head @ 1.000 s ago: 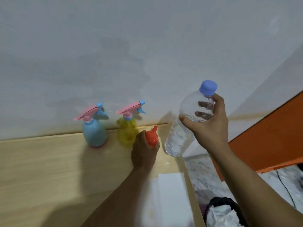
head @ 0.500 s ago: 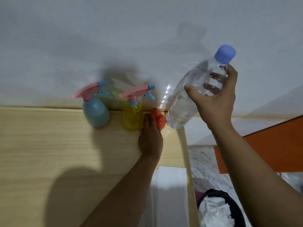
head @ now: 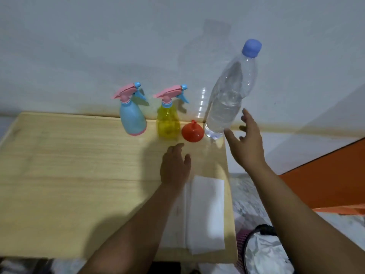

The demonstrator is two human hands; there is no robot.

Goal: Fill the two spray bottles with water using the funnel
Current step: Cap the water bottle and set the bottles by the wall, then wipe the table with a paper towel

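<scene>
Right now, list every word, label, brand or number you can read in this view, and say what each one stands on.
None can be read.
water bottle: clear plastic with a blue cap, no label shows.
blue spray bottle: no print shows.
yellow spray bottle: no print shows.
orange funnel: plain.
white cloth: blank.

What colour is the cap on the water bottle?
Blue-violet cap, seen clearly in the head view.

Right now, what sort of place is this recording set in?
Probably a room in a home, not a lab: a small wooden table pushed against a stained, painted wall, a marble-patterned floor, and a lined waste basket beside the table.
</scene>
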